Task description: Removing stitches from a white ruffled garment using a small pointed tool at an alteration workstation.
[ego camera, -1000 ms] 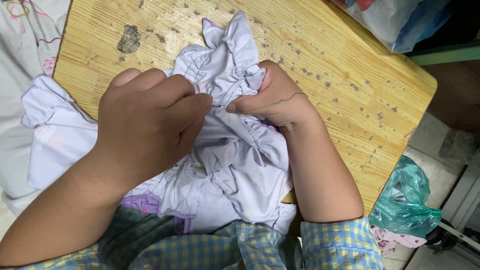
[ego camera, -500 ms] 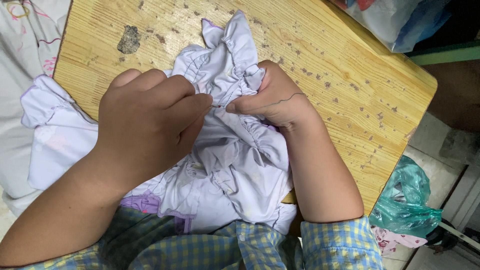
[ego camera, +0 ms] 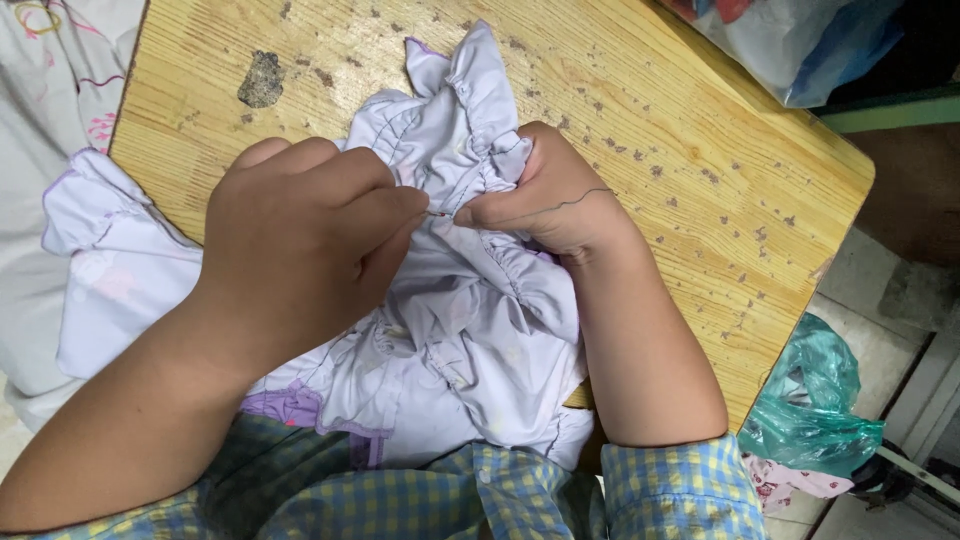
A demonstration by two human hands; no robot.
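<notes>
Both hands meet over a pale lilac garment (ego camera: 470, 330) bunched on the desk (ego camera: 650, 110). The left hand (ego camera: 300, 240) is closed, fingertips pinching a fine needle (ego camera: 437, 212) at the gathered seam. The right hand (ego camera: 555, 195) is curled shut on a ruffled fold of the cloth, its thumb nearly touching the left fingertips. A dark thread (ego camera: 585, 197) trails across the back of the right hand. Beyond the right forearm, off the desk edge, lies a green bag (ego camera: 815, 400).
</notes>
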